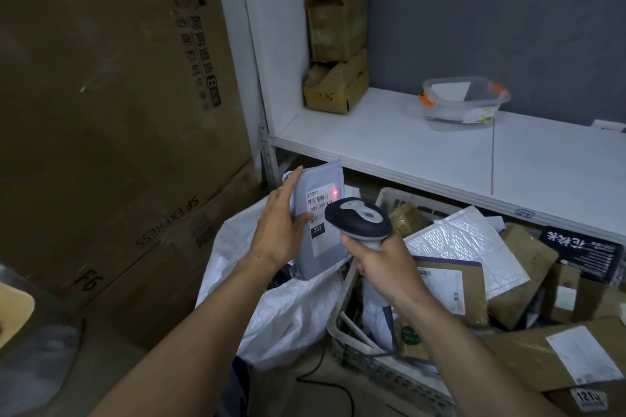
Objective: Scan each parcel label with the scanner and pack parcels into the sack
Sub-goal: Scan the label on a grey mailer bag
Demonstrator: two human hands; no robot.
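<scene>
My left hand (pixel 279 223) grips a grey mailer parcel (pixel 316 247) upright by its left edge, thumb on its front. Its white label faces me, and a red scan dot glows on the barcode near the label's top right. In my right hand (pixel 379 262) I hold the handle of a grey and dark blue scanner (pixel 359 218), whose head points at the label from just right of the parcel. Below the parcel the white woven sack (pixel 271 308) stands open. A grey plastic crate (pixel 352 359) at the right holds several cardboard and bubble-wrap parcels (pixel 464 240).
Tall cardboard boxes (pixel 111 105) fill the left side. A white shelf (pixel 440 152) runs across behind, carrying two worn small boxes (pixel 335 81) and a clear plastic tub (pixel 464 103). The scanner's black cable (pixel 325 379) trails on the floor.
</scene>
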